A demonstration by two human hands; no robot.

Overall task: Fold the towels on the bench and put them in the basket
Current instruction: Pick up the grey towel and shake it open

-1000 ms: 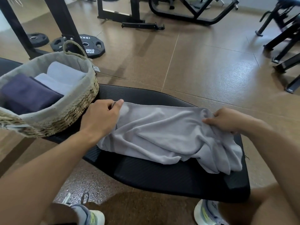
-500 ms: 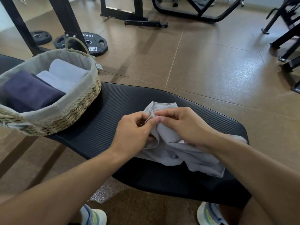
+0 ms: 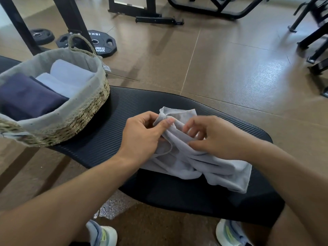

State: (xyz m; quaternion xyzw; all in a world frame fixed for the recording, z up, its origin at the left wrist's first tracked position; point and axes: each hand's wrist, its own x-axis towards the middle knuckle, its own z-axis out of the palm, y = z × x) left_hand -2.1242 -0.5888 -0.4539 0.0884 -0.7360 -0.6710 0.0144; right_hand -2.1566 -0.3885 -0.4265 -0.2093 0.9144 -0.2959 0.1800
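Note:
A light grey towel (image 3: 204,166) lies bunched on the black padded bench (image 3: 124,112). My left hand (image 3: 143,135) pinches the towel's two top corners together near the bench's middle. My right hand (image 3: 216,137) rests on the towel just to the right, fingers spread and thumb pressed into the cloth. The woven basket (image 3: 83,110) with a grey liner stands on the bench's left end. It holds a dark navy folded towel (image 3: 26,96) and two pale folded towels (image 3: 69,75).
Black weight plates (image 3: 103,43) lie on the brown tiled floor behind the basket, beside a black rack post (image 3: 71,16). More black gym frames stand at the back (image 3: 204,8) and far right (image 3: 316,41). My shoes (image 3: 104,235) show below the bench.
The towel was spread wide between my hands; I brought them together, doubling it over. Since then my right hand has loosened from the corners and slid down onto the cloth.

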